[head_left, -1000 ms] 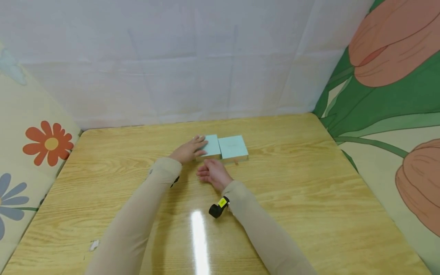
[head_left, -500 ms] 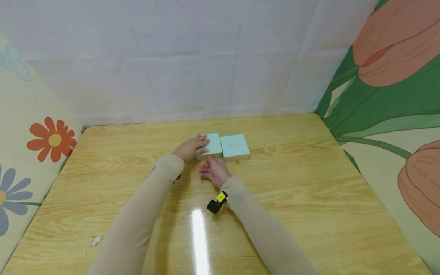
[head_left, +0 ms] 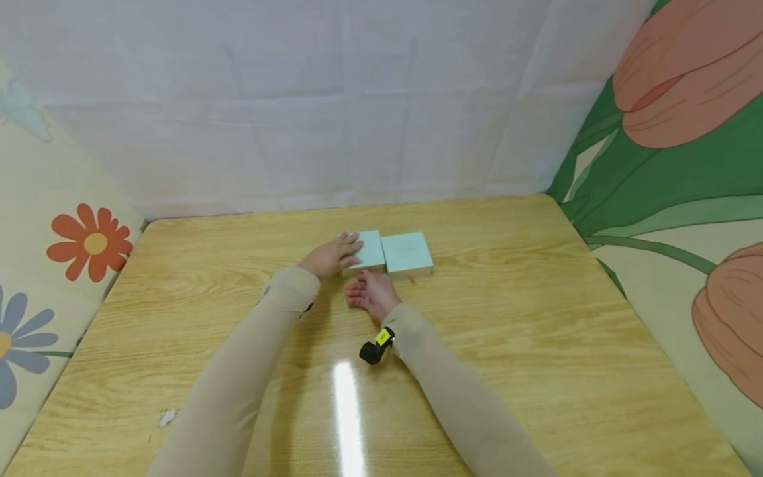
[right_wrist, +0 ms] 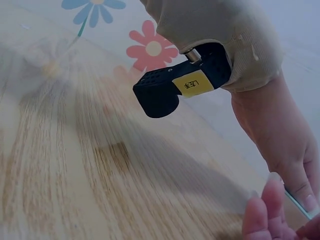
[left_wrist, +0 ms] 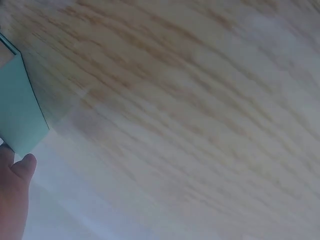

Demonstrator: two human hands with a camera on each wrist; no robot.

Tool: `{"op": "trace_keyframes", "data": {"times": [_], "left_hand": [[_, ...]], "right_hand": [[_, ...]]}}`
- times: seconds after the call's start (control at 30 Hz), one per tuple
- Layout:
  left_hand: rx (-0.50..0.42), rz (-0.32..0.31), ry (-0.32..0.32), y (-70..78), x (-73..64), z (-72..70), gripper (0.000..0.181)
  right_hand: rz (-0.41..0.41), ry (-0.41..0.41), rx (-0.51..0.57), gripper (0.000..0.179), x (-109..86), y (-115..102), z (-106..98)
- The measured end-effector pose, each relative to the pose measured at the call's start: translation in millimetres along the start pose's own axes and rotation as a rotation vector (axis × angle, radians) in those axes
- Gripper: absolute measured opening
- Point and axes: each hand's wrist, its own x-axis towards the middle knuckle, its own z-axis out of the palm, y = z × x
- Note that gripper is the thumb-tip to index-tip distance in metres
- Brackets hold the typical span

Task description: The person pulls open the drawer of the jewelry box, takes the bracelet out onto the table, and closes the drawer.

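Unmoved, pale-blue square-topped boxes (head_left: 407, 252)

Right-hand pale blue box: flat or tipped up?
Flat: in the head view, the right-hand box lies on the table, its pale blue top facing up.

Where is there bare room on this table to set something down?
Bare table lies right of the right sleeve and right box; also left of the left sleeve, apart from a white mark. The middle is crowded: left hand on the left box, right hand in front.
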Motion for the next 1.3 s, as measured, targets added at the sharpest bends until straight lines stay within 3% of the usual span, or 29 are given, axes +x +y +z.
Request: {"op": "trace_keyframes", "data": {"times": [0.47,1.3], "left_hand": [[-0.011,-0.002,-0.003,0.6,1.0,0.0,0.056],[0.007,-0.025,-0.017,4.1,1.0,-3.8,0.057]], "right_hand": [[0.021,-0.004,0.081,0.018,4.3,-1.6,-1.5],[-0.020,0.000,0.000,0.019,7.6,2.3,-5.1]]}}
